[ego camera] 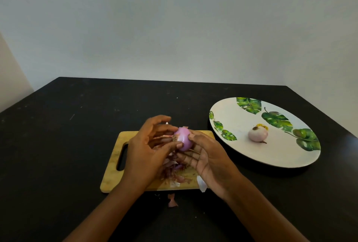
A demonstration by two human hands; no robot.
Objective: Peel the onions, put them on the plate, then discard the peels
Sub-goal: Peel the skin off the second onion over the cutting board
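A purple onion (184,138) is held above the wooden cutting board (113,166), between both hands. My right hand (208,159) cups it from the right and below, thumb on its top. My left hand (149,145) pinches the skin at the onion's root end with thumb and fingertips. A pile of reddish peels (174,172) lies on the board under the hands. A peeled pale onion (258,134) sits on the white plate with green leaf prints (228,112) to the right.
The board and plate rest on a black table (67,135). A loose peel (172,200) lies on the table just in front of the board, and a white scrap (201,184) hangs over the board's front right corner. A pale wall stands behind.
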